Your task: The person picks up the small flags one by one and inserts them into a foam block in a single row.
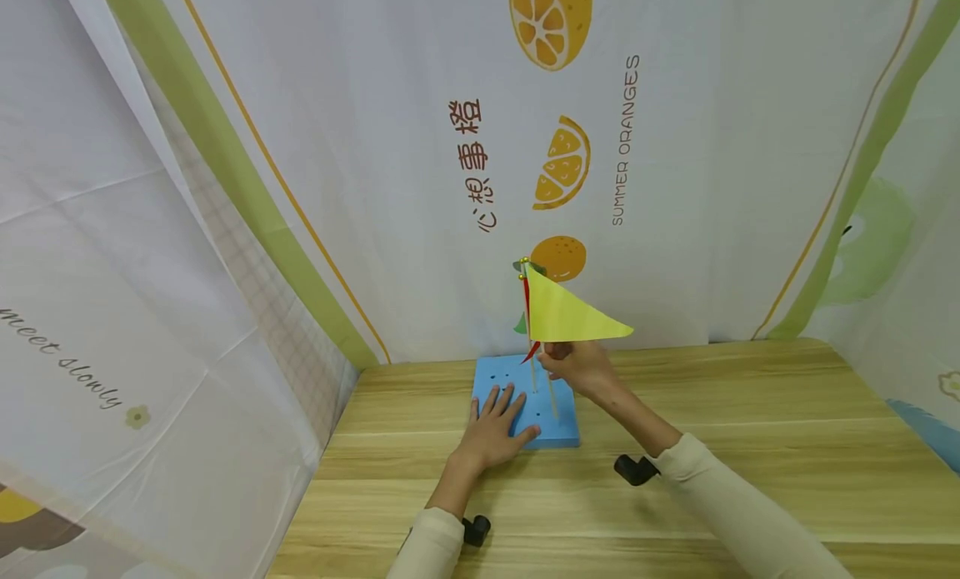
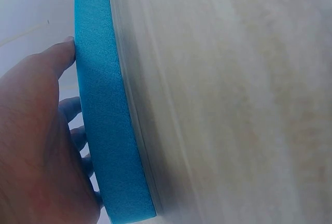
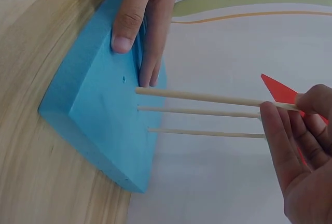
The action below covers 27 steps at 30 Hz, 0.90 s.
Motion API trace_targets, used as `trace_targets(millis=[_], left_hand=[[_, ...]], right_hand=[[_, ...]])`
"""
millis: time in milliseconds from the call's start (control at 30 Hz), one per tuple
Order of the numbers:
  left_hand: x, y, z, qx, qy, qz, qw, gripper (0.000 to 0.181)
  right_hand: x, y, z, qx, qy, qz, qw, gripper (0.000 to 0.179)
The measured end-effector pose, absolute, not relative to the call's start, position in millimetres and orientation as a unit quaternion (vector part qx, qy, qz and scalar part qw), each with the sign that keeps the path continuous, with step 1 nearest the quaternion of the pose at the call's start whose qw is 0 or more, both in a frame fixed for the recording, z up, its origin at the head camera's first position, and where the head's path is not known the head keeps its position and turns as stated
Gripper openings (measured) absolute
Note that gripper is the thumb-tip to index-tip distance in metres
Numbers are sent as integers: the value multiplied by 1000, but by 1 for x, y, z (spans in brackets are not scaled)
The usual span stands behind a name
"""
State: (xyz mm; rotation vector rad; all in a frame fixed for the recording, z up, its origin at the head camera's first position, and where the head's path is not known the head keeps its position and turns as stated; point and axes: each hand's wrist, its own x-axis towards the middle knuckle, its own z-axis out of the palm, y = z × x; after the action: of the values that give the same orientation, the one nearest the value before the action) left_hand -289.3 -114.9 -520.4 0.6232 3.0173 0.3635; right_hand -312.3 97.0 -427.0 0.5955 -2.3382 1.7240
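Note:
A blue foam block [image 1: 558, 434] with small holes lies on the wooden table. My left hand [image 1: 491, 433] rests on its left part, fingers spread and straight. My right hand [image 1: 583, 367] pinches the thin wooden stick [image 3: 202, 97] of a yellow pennant flag [image 1: 566, 308] between thumb and fingers. The stick's lower end is close over the block, near a hole [image 3: 124, 79]. Just behind it, two more sticks stand in the block, one of them the lower stick [image 3: 207, 132]. Red flag cloth [image 3: 280, 90] shows behind my right fingers; the yellow cloth partly hides it in the head view.
A white curtain [image 1: 375, 187] printed with oranges hangs right behind the table's back edge. More curtain hangs at both sides. Wood-grain tabletop [image 1: 750, 446] extends left and right of the block. A black fitting [image 1: 636, 471] sits at my right wrist, another [image 1: 476, 530] at my left.

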Motion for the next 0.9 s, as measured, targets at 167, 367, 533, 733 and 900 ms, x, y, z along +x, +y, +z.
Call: trace_targets(millis=[167,367,533,733,900], left_hand=[[-290,-114,-520,200,973,113,18,78],[-289,-115,-519,200,973,116,21,78],[-289,-115,-519,200,972,119,25,78],[-289,-115,-520,201,972,120,26,78],[-292,-116,-523,203,973,111,21,79]], right_hand=[[-313,94,-428,200,-774,596,82,19],[-316,89,-433,233,-776,570,138,22],[-316,88,-438,231,-780,566,137,21],[-319,87,-447,228,-789,556,127,18],[-320,84,-451,242,-784,555,137,14]])
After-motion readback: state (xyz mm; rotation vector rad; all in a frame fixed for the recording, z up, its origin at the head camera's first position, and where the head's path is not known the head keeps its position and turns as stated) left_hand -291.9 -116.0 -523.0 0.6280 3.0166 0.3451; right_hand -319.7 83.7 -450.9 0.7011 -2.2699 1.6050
